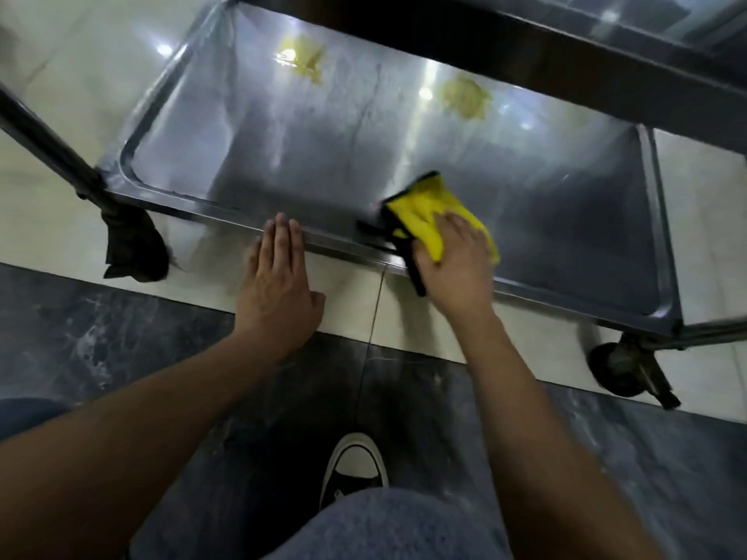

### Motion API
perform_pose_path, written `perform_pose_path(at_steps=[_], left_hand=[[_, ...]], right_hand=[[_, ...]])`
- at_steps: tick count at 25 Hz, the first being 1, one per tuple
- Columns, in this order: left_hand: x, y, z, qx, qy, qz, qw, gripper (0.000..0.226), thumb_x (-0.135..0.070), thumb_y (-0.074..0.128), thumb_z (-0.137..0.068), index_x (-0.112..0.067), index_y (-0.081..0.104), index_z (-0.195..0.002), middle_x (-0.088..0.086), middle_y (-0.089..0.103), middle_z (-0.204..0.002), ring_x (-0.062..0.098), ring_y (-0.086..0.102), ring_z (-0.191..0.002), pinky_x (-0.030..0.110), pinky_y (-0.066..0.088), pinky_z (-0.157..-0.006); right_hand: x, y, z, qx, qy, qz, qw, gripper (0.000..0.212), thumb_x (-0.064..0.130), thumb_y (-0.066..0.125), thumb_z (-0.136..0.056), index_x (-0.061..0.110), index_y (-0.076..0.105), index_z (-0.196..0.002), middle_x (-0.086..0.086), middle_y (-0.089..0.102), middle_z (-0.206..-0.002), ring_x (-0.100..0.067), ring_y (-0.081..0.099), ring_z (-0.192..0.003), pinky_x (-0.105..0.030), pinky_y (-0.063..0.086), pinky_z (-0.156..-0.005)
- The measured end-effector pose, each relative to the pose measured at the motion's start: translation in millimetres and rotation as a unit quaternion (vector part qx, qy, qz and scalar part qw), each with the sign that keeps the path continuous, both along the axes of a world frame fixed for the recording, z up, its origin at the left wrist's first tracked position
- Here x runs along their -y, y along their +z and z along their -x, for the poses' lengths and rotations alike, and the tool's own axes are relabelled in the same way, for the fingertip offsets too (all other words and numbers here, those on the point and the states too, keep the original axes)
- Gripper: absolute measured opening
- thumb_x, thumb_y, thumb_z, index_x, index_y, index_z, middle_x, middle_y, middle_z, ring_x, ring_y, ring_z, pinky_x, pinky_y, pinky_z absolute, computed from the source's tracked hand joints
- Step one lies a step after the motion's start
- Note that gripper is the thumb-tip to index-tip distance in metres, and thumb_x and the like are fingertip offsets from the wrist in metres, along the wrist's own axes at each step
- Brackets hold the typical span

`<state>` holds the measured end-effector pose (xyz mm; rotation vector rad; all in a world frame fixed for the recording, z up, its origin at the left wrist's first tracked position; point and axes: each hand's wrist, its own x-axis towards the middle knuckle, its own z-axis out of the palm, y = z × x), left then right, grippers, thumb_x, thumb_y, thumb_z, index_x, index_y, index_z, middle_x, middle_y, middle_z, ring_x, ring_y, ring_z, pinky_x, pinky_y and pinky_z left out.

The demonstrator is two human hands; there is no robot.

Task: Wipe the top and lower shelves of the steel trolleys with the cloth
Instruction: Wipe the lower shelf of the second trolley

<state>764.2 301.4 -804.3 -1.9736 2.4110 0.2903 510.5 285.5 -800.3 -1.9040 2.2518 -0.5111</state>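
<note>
Lower shelf [364, 155]: steel tray of the trolley, with a raised rim and rounded corners; its surface is streaked and reflective.
Yellowish patches [301, 58]: two marks on the far part of the lower shelf, one left and one right; whether they are residue or reflections cannot be told.
Cloth [428, 212]: yellow with a black edge, lying on the lower shelf near its front rim, right of centre.
Right hand [454, 268]: palm down on the cloth, fingers spread nearly straight, pressing it against the shelf; the image here is blurred.
Left hand [279, 284]: flat and open, fingers straight and together, fingertips resting on the front rim, holding nothing.
Casters [135, 248]: dark wheels under the two near corners, on pale floor tile.
Shoe [353, 464]: black with a white toe cap, on dark marbled tile.
</note>
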Motion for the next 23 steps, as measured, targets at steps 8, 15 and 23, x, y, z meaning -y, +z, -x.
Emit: perform_pose_path(at_steps=[8,15,23], left_hand=[[-4,16,52,-0.063,-0.125,0.041,0.989,0.077,-0.042,0.029,-0.096,-0.004,0.009,-0.16,0.017,0.005,-0.168,0.031,0.003,-0.156,0.044,0.001,-0.128],[-18,-7,95,-0.1,-0.196,0.029,0.975,0.079,-0.049,0.03,-0.091,-0.01,0.022,-0.16,0.013,0.014,-0.168,0.026,0.012,-0.156,0.044,0.011,-0.127],[-13,-5,98,-0.122,-0.215,-0.011,0.969,0.08,-0.053,0.026,-0.092,-0.018,0.009,-0.162,0.005,-0.001,-0.169,0.018,-0.006,-0.157,0.042,0.004,-0.128]], right_hand=[[-13,-1,24,0.005,-0.108,0.008,0.994,0.062,0.044,0.059,-0.094,0.015,0.049,-0.147,-0.013,0.046,-0.152,-0.029,0.038,-0.143,-0.044,0.019,-0.121],[-66,7,139,0.017,-0.114,0.024,0.993,0.052,0.033,0.066,-0.094,0.008,0.058,-0.138,-0.017,0.054,-0.145,-0.033,0.047,-0.137,-0.045,0.031,-0.117],[-21,18,244,-0.034,-0.299,-0.045,0.952,0.079,0.055,0.04,-0.083,-0.005,0.055,-0.132,-0.033,0.056,-0.131,-0.048,0.052,-0.121,-0.053,0.04,-0.104]])
